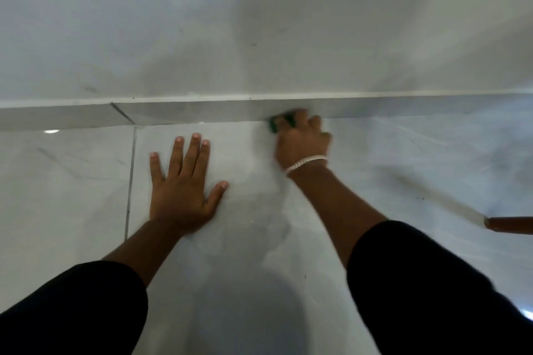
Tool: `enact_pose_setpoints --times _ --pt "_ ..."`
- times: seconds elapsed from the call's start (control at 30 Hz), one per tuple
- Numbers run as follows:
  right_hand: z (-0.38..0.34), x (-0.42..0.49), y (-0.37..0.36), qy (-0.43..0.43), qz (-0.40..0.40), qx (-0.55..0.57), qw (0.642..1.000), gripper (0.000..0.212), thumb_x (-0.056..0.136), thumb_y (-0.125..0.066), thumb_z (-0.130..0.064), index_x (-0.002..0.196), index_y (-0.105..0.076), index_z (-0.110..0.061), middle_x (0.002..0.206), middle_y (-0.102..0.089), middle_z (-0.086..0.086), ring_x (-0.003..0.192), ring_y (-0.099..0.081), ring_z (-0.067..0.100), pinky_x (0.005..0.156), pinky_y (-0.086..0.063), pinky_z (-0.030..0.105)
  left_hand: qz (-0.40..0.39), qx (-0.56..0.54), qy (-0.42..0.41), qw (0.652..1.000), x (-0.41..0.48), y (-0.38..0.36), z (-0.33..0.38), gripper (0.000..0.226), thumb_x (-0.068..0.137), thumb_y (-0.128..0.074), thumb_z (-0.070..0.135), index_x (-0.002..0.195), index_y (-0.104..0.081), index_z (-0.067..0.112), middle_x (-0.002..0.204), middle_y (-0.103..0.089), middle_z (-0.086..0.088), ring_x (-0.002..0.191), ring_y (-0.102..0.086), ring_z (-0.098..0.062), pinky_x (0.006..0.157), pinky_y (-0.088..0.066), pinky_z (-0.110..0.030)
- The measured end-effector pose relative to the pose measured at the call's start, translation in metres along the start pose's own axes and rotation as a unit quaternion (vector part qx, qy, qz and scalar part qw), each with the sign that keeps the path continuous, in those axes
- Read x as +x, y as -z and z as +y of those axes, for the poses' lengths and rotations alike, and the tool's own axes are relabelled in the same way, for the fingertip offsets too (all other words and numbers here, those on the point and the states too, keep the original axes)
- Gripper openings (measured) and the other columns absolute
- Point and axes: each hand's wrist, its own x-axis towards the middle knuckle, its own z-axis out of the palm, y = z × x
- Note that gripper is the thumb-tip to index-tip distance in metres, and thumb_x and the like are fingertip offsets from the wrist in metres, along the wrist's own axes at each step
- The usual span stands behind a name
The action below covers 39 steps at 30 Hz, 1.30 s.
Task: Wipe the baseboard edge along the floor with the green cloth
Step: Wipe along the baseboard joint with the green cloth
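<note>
Down on the floor (259, 239), I brace with my left hand (184, 193) spread flat on the tile for balance while my right hand (302, 141) (blurred) grips the cloth (274, 125), pressing it where baseboard (202, 112) meets floor.

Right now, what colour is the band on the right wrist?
White, a thin bracelet around the right wrist, seen in the head view.
</note>
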Motion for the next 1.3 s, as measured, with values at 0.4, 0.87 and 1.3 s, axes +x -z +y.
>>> enact_pose_setpoints --times 0.4,0.87,1.3 --pt "-0.003 -0.001 -0.001 0.009 0.013 -0.01 1.0 0.033 0.068 -0.056 -0.018 0.098 -0.068 -0.025 0.105 -0.062 0.015 0.087 -0.058 0.039 0.065 -0.048 0.045 0.001 0.003 0.0 1.0 -0.001 0.002 0.0 0.086 0.089 -0.024 0.067 0.158 -0.008 0.018 0.169 -0.006 -0.004 0.155 -0.001 -0.028 0.118 -0.005 -0.067" --pt "0.025 0.001 0.005 -0.055 0.003 0.062 0.997 0.03 0.075 -0.058 -0.019 0.103 -0.068 -0.024 0.111 -0.06 0.012 0.095 -0.054 0.04 0.068 -0.048 0.046 -0.012 -0.001 0.002 1.0 -0.002 0.006 0.001 0.087 0.088 -0.025 0.067 0.158 -0.01 0.018 0.169 -0.009 -0.004 0.155 -0.003 -0.029 0.118 -0.006 -0.066" --pt "-0.068 -0.027 -0.007 0.006 0.0 0.072 0.997 0.037 0.083 -0.054 -0.031 0.118 -0.059 -0.02 0.124 -0.056 0.014 0.114 -0.05 0.039 0.089 -0.039 0.057 -0.01 -0.002 0.005 1.0 -0.001 0.003 0.0 0.088 0.088 -0.025 0.069 0.158 -0.008 0.018 0.169 -0.006 -0.003 0.155 0.0 -0.028 0.119 -0.004 -0.065"
